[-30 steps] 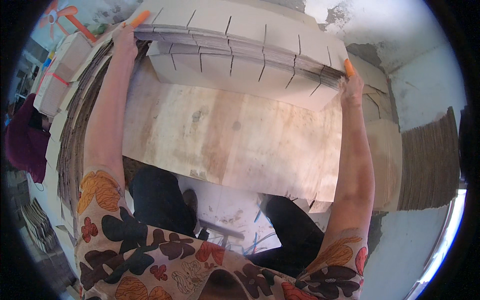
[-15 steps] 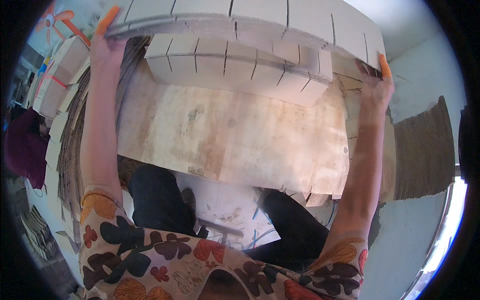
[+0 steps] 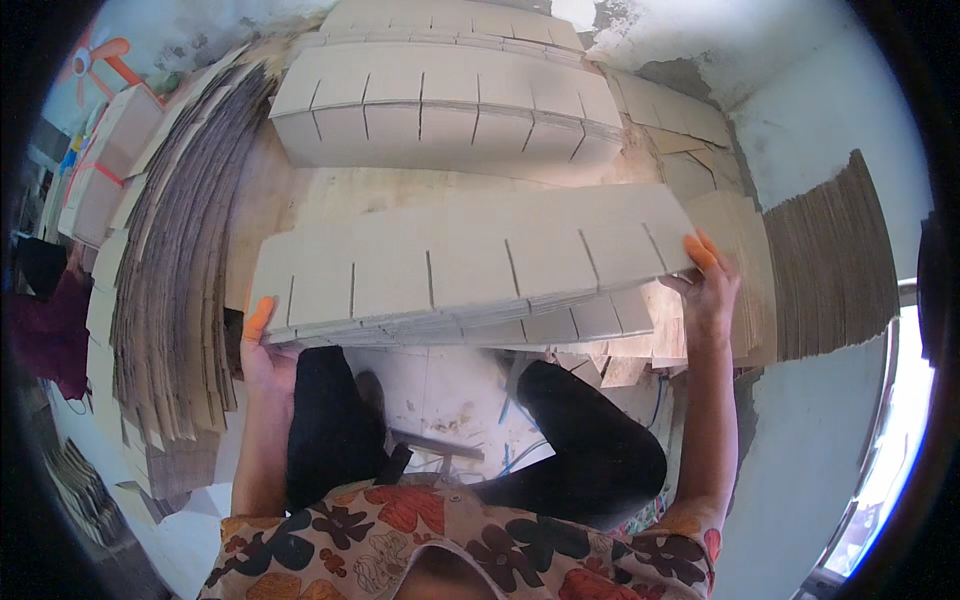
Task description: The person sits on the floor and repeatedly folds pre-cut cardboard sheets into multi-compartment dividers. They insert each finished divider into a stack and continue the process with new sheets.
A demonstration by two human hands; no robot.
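Note:
A long stack of slotted cardboard divider strips [image 3: 470, 250] spans between my two hands over the near part of the plywood tabletop [image 3: 350, 190]. My left hand [image 3: 268, 358] grips its near left corner, an orange cover on the thumb. At the right end my right hand [image 3: 706, 288] is closed round the edge, also with orange on the digits. The right end sits farther from me than the left. Some lower strips [image 3: 600, 318] fan out beneath at the right. Beyond it stands another slotted cardboard stack [image 3: 450, 125], touched by neither hand.
More slotted strips [image 3: 450, 22] lie at the far back. Tall rows of cardboard sheets [image 3: 180, 240] line the left side, with others [image 3: 830, 265] against the right wall. An orange fan [image 3: 95, 60] is at the far left. My legs [image 3: 580, 430] are below the table's near edge.
Both hands have brought the cardboard stack down and toward me, from high at the far side to over the table's near part. The view has shifted, showing more strips at the back.

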